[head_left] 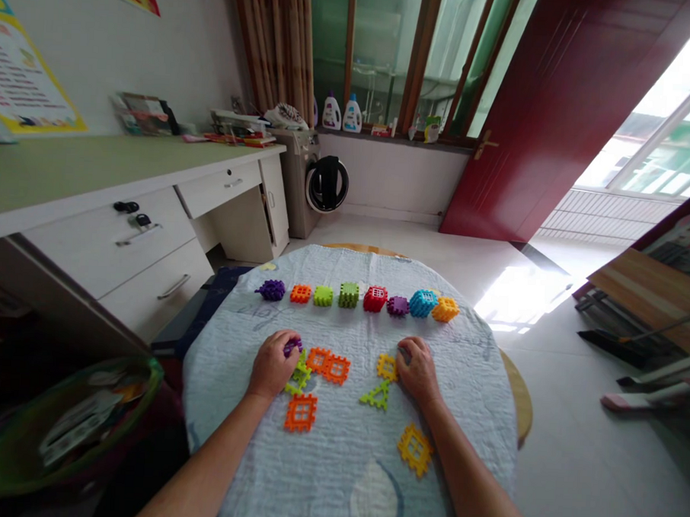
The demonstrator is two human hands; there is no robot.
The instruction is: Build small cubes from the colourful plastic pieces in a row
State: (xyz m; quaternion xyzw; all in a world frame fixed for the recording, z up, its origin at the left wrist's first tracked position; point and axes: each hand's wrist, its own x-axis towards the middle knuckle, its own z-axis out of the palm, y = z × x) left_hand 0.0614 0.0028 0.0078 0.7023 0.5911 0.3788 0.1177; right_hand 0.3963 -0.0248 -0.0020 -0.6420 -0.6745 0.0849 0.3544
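Observation:
My left hand has its fingers closed on a small purple interlocking building piece, partly hidden by them. Light green pieces lie just beside that hand. Two orange window-patterned pieces lie side by side to its right, and another orange square is nearer me. My right hand rests loosely curved on the cloth, with a gap between thumb and fingers. Its thumb is next to a yellow window piece. A green triangular piece lies below that, and a larger yellow piece lies near my right forearm.
Across the far part of the cloth-covered round table runs a row of assembled blocks, including a green block, a red block and a blue block. A desk stands left, a green-rimmed basket below it.

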